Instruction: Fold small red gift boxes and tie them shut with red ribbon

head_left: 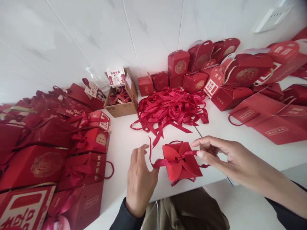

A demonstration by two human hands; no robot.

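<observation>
A small red gift box [180, 162] with petal-shaped flaps stands near the front edge of the white table [124, 140]. A red ribbon [163, 162] runs across its top. My left hand [139, 179] pinches the ribbon's left end beside the box, with a loose tail curling up past my fingers. My right hand [222, 153] pinches the ribbon's right end at the box's upper right corner. Both ends are drawn outwards.
A heap of loose red ribbons [170, 110] lies behind the box. A brown carton [122, 95] of tags stands at the back left. Tied red boxes [90, 140] crowd the left; red boxes and bags [230, 80] fill the back and right.
</observation>
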